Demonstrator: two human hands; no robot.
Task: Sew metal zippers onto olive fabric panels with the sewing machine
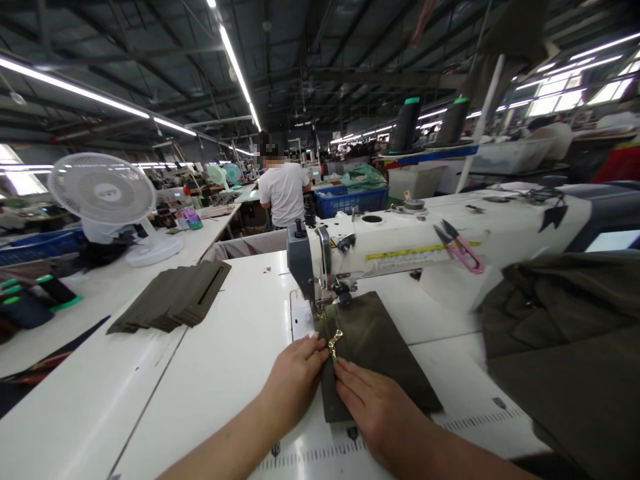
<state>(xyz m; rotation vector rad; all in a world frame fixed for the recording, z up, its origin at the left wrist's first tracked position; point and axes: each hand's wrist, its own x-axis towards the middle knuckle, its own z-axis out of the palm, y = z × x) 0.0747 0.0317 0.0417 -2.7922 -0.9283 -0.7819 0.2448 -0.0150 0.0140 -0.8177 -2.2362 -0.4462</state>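
A dark olive fabric piece (383, 347) lies under the needle and presser foot of a white sewing machine (400, 240). Along its left part runs a zipper with a gold-coloured zipper pull (335, 341), which sticks up between my hands. My left hand (295, 373) rests at the fabric's left edge, fingers laid on it close to the presser foot. Just right of the zipper, my right hand (373, 403) lies on the fabric with its fingers stretched forward. Both hands are open and press on the cloth from above.
A stack of olive fabric pieces (173, 297) lies on the left of the table. Pink-handled thread snips (460, 247) rest against the machine arm. Bulky olive cloth (565, 347) is heaped at right. Beyond are a white fan (105, 190) and a person (283, 190) facing away.
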